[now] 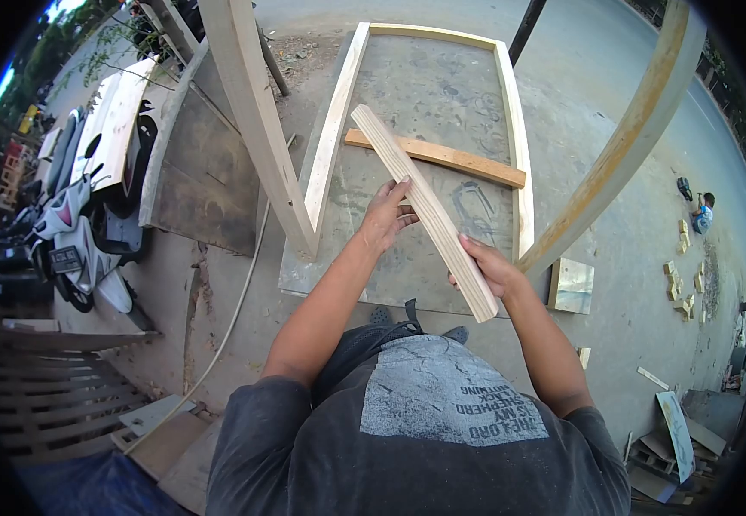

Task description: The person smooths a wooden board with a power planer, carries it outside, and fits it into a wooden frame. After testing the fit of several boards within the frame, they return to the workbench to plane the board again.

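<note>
A pale length of lumber [429, 206] is held at a slant in front of my body, its far end up and to the left. My left hand [385, 215] grips it near the middle, thumb on its left edge and fingers partly behind it. Closer to the near end, my right hand [490, 268] is closed around the right edge. Beyond it, a browner board [442, 158] lies across a pale wooden frame [521, 146]. The held piece overlaps part of that board from my viewpoint.
The frame lies on a grey work surface [424, 69]. Wooden uprights [257, 112] rise at both near corners. A motorbike [89, 245] is parked at left, near a leaning panel [197, 155]. Small wood blocks [678, 284] and a crouching person [704, 213] are at right.
</note>
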### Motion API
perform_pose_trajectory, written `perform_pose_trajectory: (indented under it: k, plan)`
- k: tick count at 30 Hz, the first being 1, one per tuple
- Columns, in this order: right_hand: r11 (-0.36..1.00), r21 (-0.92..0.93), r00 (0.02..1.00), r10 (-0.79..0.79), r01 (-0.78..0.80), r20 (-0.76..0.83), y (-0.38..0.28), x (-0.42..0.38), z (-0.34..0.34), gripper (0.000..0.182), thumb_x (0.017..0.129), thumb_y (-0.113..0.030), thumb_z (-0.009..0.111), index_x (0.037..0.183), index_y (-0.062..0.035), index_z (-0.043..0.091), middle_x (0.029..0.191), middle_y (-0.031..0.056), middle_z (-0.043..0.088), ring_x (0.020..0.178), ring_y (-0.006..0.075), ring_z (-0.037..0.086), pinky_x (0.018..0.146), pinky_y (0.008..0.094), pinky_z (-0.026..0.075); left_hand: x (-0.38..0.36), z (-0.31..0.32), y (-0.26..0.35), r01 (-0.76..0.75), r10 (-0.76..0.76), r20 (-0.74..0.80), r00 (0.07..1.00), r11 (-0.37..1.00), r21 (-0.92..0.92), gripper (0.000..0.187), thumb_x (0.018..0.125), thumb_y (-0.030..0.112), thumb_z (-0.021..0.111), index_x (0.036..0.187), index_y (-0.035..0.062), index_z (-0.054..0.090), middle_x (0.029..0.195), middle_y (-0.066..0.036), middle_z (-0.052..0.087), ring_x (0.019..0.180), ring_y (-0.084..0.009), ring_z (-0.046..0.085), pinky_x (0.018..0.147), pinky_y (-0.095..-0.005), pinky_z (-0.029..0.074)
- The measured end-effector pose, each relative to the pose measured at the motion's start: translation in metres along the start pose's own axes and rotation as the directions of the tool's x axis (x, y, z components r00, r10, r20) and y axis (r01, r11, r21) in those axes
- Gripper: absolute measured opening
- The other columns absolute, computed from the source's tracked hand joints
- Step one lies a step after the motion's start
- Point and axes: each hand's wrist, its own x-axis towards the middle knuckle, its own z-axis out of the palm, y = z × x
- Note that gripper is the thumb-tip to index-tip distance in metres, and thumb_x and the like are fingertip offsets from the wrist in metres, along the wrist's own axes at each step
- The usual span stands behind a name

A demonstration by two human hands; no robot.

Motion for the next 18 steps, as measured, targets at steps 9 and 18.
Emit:
perform_pose_trajectory:
  k: [9,18]
  plan:
    - [0.335,-0.938,0.976,-0.217,0.088,0.014,-0.042,-0.037,-0.005,0.059,0.089,-0.042,0.068,0.130,-0.0023,0.054,0.115,0.0157,0.061,0.107,0.0284,0.060,0.095,0.0400,0.046,-0.022,-0.028,-0.013,-0.034,0.031,0.093,0.995,0.999,0.037,0.046,0.095,0.036,0.067,0.122,0.0039,0.050,0.112,-0.008,0.062,0.097,-0.0213,0.065,0.085,-0.0359,0.057]
    - [-0.149,-0.989,0.967,-0.253,-0.026,0.013,-0.070,-0.062,0.020,0.062,0.078,-0.032,0.078,0.131,-0.0094,0.055,0.127,0.0153,0.059,0.109,0.0372,0.061,0.092,0.0450,0.049,-0.049,-0.087,-0.058,0.177,-0.136,0.273,0.952,0.975,-0.135,0.049,0.100,0.035,0.057,0.133,0.0010,0.044,0.129,-0.015,0.057,0.123,-0.0343,0.056,0.100,-0.0438,0.052]
